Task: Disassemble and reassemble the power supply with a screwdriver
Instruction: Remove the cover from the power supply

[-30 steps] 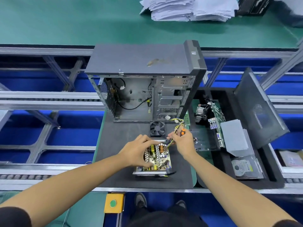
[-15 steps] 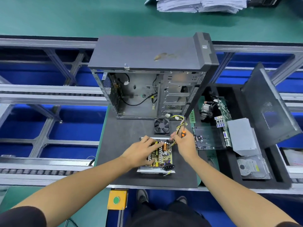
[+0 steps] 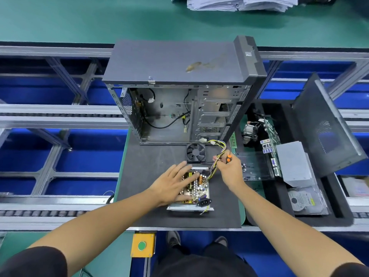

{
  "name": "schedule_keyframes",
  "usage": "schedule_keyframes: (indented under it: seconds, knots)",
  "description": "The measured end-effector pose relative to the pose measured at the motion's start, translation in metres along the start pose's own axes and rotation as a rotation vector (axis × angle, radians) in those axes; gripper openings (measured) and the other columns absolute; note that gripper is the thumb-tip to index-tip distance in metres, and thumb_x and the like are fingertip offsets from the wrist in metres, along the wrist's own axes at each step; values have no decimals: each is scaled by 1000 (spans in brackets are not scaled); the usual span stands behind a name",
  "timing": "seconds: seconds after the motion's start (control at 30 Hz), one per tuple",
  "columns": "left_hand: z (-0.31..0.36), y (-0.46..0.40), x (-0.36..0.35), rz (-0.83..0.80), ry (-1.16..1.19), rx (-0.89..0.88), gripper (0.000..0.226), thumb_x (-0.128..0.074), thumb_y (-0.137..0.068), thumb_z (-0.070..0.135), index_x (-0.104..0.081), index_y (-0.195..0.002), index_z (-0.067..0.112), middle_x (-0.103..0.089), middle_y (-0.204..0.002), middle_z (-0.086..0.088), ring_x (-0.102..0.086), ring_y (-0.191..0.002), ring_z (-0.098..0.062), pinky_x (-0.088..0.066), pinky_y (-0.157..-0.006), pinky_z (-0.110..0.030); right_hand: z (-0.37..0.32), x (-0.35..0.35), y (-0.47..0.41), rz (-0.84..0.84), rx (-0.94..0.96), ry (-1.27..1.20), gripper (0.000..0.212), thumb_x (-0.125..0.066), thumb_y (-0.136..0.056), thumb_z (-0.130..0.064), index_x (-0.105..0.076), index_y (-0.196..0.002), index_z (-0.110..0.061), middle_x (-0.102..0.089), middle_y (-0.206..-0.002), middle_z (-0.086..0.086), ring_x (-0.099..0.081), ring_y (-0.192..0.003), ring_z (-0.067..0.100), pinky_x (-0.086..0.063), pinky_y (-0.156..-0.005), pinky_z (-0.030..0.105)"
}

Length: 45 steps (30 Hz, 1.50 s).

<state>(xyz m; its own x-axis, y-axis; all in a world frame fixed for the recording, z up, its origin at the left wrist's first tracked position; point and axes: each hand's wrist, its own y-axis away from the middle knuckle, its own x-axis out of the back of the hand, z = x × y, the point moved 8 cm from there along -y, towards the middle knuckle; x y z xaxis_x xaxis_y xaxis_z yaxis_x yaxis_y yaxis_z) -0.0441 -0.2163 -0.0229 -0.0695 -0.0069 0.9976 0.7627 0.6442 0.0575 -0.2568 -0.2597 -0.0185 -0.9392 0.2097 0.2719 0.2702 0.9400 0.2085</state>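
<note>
**Bench layout around the opened power supply**

The power supply (image 3: 196, 188) lies on the mat (image 3: 151, 166), near its front edge. Behind it sits a fan (image 3: 195, 152), and behind the fan stands the computer case (image 3: 179, 92) (its open side toward the person). The left hand (image 3: 173, 183) rests on the supply's board; the right hand (image 3: 229, 169) is just right of it, holding the screwdriver (image 3: 228, 158) beside the wire bundle (image 3: 216, 156). Right of the mat is a tray (image 3: 279, 208) with a circuit board (image 3: 271, 134), a metal box (image 3: 293, 164) and, nearer the person, a hard drive (image 3: 303, 200). A side panel (image 3: 323, 126) leans at the tray's right. A paper stack (image 3: 239, 3) lies far behind on the table (image 3: 79, 19).
</note>
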Motion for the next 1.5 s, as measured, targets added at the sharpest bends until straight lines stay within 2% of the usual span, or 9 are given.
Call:
schedule_keyframes:
  seconds: [0.1,0.23,0.4,0.7,0.83,0.93,1.17,1.3,1.5]
  knots:
    - [-7,-8,-10,-162,44,8,98,-25,-85,90,-17,-161,27,-12,-164,-27,-2,-154,-42,-11,-123,-60,-6,-2,-3,-3,30,42,38,-68,-88,-4,-38,-67,-14,-60,-77,31,-73,-96,26,-53,-75,40]
    - [-7,-13,-16,-244,65,20,114,-40,-69,96,-24,-156,23,-28,-155,-26,-23,-146,-44,-21,-116,-67,-11,-5,-6,-2,34,17,36,-65,-86,-4,-36,-67,-13,-54,-80,37,-65,-98,46,-54,-86,48]
    - [-2,-16,-15,-129,68,48,112,-58,-61,85,-33,-150,23,-45,-129,-21,-45,-116,-40,-31,-106,-57,-13,-4,-3,10,69,19,39,-61,-88,4,-35,-65,-15,-65,-81,25,-72,-101,9,-52,-79,34]
    - [-7,-17,-11,-185,85,38,115,-55,-63,90,-25,-154,26,-39,-137,-17,-37,-127,-37,-28,-111,-55,-31,-3,23,26,347,683,34,-60,-87,-26,-34,-65,-27,-36,-87,-7,-41,-74,12,-34,-51,28]
    - [-4,-10,10,-60,271,-77,85,-53,-85,71,-27,-152,26,-23,-154,-13,-19,-144,-34,-14,-121,-53,-21,-9,28,-103,267,779,17,-43,-81,-39,-37,-72,-27,-48,-67,-4,-47,-62,9,-32,-51,30]
    - [12,-8,31,-11,455,-195,52,-49,-94,60,-42,-139,34,-35,-131,2,-32,-122,-23,-27,-109,-43,-16,-6,29,-103,224,722,8,-45,-80,-37,-44,-73,-33,-49,-58,-4,-45,-55,11,-31,-50,30]
    - [54,-28,28,-271,879,-169,34,-67,-96,34,-65,-130,26,-42,-100,1,-39,-93,-7,-37,-87,-25,-6,-4,33,-102,161,680,17,-49,-84,-34,-43,-68,-38,-52,-65,-15,-40,-56,12,-34,-53,29]
    - [49,-40,31,-329,896,-167,26,-64,-98,16,-70,-123,19,-48,-100,-8,-44,-97,-14,-41,-97,-35,0,-3,33,-133,106,650,13,-51,-84,-33,-46,-72,-30,-55,-65,-3,-50,-65,21,-39,-59,32]
    - [30,-62,36,-325,816,-120,29,-62,-97,6,-71,-123,17,-42,-100,-4,-44,-93,-13,-31,-80,-12,5,-4,32,-199,84,418,21,-46,-75,-41,-50,-68,-22,-56,-63,10,-47,-51,19,-42,-52,42]
